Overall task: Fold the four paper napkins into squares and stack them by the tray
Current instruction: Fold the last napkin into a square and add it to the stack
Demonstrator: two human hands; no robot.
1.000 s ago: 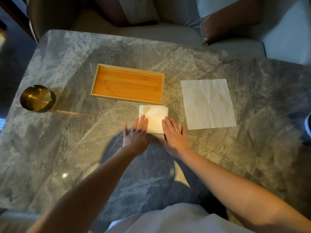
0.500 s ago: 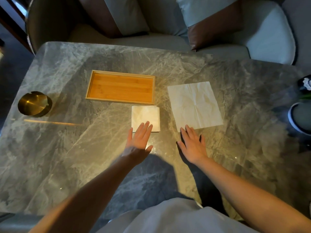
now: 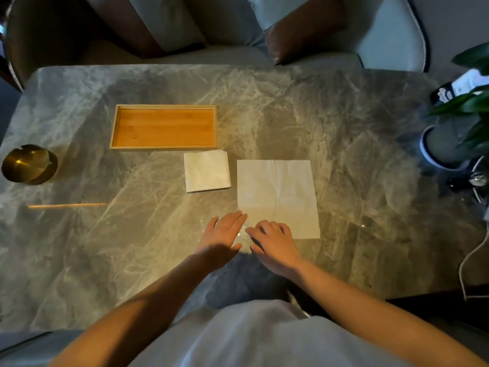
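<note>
An unfolded white napkin lies flat on the marble table, right of centre. A stack of folded square napkins sits just below the right end of the wooden tray. My left hand rests flat with its fingertips at the open napkin's near left corner, holding nothing. My right hand lies on the napkin's near edge, fingers curled down onto the paper; a grip on it is not visible.
A round brass ashtray sits at the table's left edge. A potted plant and a white cable occupy the right side. Cushioned seats line the far edge.
Both hands have left the folded stack and shifted right to the open napkin's near edge. The view has tilted, so everything sits differently in frame.
</note>
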